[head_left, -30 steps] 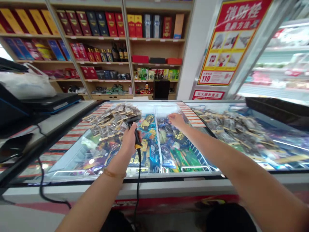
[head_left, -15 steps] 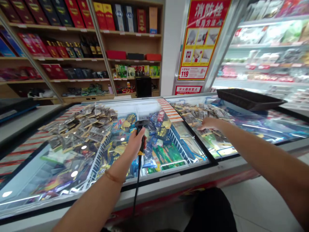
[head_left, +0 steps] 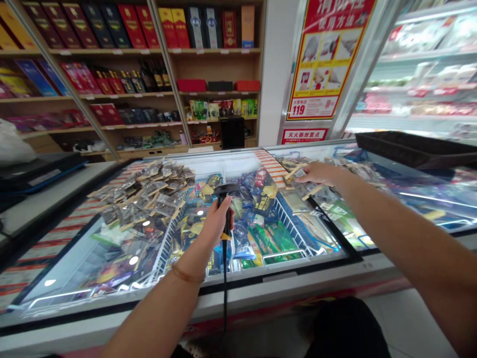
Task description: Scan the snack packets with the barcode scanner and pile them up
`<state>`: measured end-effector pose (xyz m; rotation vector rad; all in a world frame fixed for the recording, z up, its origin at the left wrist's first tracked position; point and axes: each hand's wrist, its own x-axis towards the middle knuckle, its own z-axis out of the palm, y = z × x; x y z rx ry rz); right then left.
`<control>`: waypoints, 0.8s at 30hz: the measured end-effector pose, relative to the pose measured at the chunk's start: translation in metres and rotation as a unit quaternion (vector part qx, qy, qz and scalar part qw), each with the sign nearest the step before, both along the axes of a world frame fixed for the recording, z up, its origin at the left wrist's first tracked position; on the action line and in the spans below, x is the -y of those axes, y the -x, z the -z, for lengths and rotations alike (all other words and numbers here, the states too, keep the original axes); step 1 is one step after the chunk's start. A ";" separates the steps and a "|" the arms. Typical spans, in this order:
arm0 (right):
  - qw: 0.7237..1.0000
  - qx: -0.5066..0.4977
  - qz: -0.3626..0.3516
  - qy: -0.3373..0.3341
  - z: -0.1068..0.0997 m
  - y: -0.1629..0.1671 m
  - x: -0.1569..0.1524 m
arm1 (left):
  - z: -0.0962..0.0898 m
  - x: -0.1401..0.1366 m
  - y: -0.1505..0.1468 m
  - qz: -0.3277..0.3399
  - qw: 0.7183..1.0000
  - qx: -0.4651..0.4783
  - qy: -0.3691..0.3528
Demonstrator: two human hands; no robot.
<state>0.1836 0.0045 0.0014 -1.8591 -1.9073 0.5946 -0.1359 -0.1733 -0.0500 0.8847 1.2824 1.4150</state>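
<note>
My left hand (head_left: 217, 219) is wrapped round the handle of a black and yellow barcode scanner (head_left: 226, 189), held upright above the glass-topped freezer, its cord hanging down toward me. My right hand (head_left: 319, 173) reaches over the right part of the freezer top. Between its fingertips is a small clear packet (head_left: 297, 172) with a tan edge and a white label. More such packets lie just beneath it, partly hidden by my fingers. To the left, a large heap of similar packets (head_left: 164, 184) is spread over the glass.
Beneath the glass, a white wire basket (head_left: 288, 219) holds bagged frozen goods. A dark tray (head_left: 413, 151) rests on the freezer's right end. Shelves of boxed bottles (head_left: 130, 30) stand behind, beside a red and yellow poster (head_left: 320, 64). At left is a counter (head_left: 67, 184).
My right hand has moved left and a little up, with a packet now showing in its fingers. The left hand keeps hold of the scanner. The view has turned slightly left.
</note>
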 end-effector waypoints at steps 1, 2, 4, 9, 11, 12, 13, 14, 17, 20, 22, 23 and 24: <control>0.999 -0.012 -0.014 0.033 -0.001 0.017 0.001 | 0.000 0.000 0.000 0.001 1.000 0.000 0.001; 0.997 -0.048 -0.022 0.049 -0.002 0.034 0.001 | 0.000 0.000 0.000 0.001 1.000 0.001 0.002; 0.982 -0.179 -0.031 0.047 0.001 0.071 0.001 | 0.000 -0.001 0.000 0.003 1.000 0.000 0.002; 0.879 -0.468 -0.069 0.064 0.026 0.155 -0.007 | 0.002 -0.001 0.000 0.023 1.000 -0.014 -0.014; 0.849 -0.520 -0.078 0.053 0.040 0.178 -0.010 | 0.003 -0.001 0.001 0.035 0.999 -0.028 -0.016; 0.842 -0.531 -0.083 0.044 0.048 0.186 -0.011 | 0.004 -0.001 0.001 0.039 0.998 -0.035 -0.016; 0.841 -0.533 -0.089 0.035 0.056 0.192 -0.012 | 0.005 -0.001 0.001 0.045 0.998 -0.043 -0.016; 0.845 -0.525 -0.096 0.026 0.064 0.197 -0.012 | 0.006 -0.001 0.002 0.048 0.997 -0.052 -0.018; 0.874 -0.469 -0.125 0.002 0.082 0.202 -0.011 | 0.010 -0.002 0.002 0.057 0.995 -0.074 -0.030; 0.884 -0.442 -0.151 -0.002 0.086 0.200 -0.012 | 0.011 -0.002 0.001 0.064 0.993 -0.090 -0.034; 0.895 -0.431 -0.118 -0.014 0.083 0.193 -0.018 | 0.010 -0.001 0.001 0.065 0.993 -0.093 -0.031; 0.906 -0.414 -0.086 -0.031 0.081 0.188 -0.022 | 0.009 -0.001 0.001 0.064 0.993 -0.092 -0.030; 0.920 -0.383 -0.054 -0.056 0.078 0.181 -0.028 | 0.009 -0.001 0.001 0.064 0.993 -0.090 -0.030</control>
